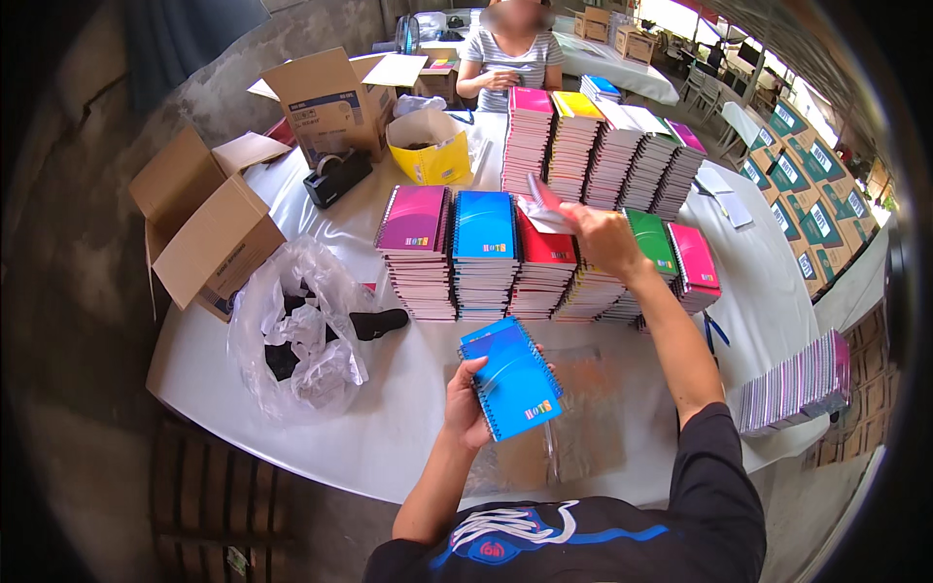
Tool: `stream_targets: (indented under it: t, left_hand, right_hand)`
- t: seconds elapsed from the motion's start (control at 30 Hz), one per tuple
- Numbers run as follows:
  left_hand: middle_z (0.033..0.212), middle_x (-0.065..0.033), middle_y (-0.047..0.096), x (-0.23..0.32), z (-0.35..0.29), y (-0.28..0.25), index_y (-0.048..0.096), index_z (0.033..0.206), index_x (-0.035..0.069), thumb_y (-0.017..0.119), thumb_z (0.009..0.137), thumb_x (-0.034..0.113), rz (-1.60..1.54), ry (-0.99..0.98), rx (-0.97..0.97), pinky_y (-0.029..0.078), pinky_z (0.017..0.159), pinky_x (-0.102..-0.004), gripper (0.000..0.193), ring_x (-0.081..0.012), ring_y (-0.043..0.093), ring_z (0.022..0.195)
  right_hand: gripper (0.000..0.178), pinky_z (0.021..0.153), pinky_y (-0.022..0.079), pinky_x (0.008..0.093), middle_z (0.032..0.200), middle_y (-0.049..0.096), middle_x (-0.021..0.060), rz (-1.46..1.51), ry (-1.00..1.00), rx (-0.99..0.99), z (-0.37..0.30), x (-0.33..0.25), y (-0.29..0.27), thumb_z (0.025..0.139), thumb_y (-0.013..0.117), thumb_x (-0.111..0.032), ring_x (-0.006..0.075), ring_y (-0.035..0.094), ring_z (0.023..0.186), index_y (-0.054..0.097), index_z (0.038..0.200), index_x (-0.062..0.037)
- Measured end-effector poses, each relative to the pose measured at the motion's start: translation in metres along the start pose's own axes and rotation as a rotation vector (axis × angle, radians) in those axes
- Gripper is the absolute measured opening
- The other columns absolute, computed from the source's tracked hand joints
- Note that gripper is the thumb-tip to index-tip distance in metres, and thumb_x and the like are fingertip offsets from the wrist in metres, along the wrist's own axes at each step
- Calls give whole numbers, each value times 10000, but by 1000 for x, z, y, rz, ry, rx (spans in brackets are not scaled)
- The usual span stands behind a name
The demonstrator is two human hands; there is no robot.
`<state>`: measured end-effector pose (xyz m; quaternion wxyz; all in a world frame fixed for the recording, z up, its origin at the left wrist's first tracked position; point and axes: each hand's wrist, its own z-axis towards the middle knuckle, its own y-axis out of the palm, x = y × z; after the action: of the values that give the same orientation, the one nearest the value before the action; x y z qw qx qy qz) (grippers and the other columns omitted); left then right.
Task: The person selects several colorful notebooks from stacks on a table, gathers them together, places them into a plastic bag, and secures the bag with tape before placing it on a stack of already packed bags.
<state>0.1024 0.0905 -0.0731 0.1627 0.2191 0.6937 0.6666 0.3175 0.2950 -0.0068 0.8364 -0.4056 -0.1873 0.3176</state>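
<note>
My left hand (465, 403) is closed around blue spiral notebooks (520, 384), at least two together, held above the near side of the table. Farther out, my right hand (604, 241) grips a tilted notebook with a reddish cover (547, 197), above the front row of notebook stacks. Under it stands the red stack (546, 243); my wrist partly hides the yellow stack (588, 282). Also in this row are a purple stack (415, 219), a blue stack (484, 223), a green stack (649, 241) and a pink stack (694, 255).
Taller notebook stacks (530, 146) rise behind. Left are a plastic bag (282, 340), opened cartons (219, 243), a tape dispenser (338, 180) and a yellow container (430, 155). A clear plastic sheet (593, 418) lies nearest me. More notebooks (797, 384) sit right. Another person (510, 63) sits opposite.
</note>
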Motion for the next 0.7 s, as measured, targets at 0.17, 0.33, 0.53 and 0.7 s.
stream_targets:
  t: [0.17, 0.33, 0.53, 0.7]
  left_hand:
    - [1360, -220, 390, -5, 21, -2, 324, 1375, 29, 602, 783, 546, -52, 2, -83, 313, 1025, -611, 834, -426, 387, 1253]
    - [1275, -202, 492, -13, 26, -11, 382, 1327, 19, 600, 799, 456, -136, 69, -246, 404, 983, -553, 719, -362, 513, 1155]
    - [1193, -203, 555, -19, 11, -35, 409, 1274, -25, 493, 679, 39, -113, -9, -52, 493, 908, -491, 604, -344, 582, 1070]
    - [1181, -200, 563, -19, 16, -33, 412, 1261, -34, 498, 691, 32, -81, -18, -59, 496, 898, -495, 580, -341, 593, 1049]
  right_hand:
    - [244, 581, 541, 364, 890, 667, 153, -77, 30, 163, 1, -45, -62, 818, 548, -65, 279, 666, 709, 567, 1057, -18]
    - [407, 562, 532, 302, 1059, 626, 187, -142, -408, -364, -70, -140, -108, 826, 541, -236, 274, 631, 963, 556, 1140, 22]
    - [803, 979, 382, 523, 1376, 412, 199, 148, -50, -543, -46, -58, -89, 664, 756, -405, 342, 444, 1241, 432, 1352, -145]
    - [643, 1004, 409, 382, 1352, 456, 186, -46, 268, -487, -67, 31, -32, 710, 723, -136, 323, 485, 1212, 497, 1311, -157]
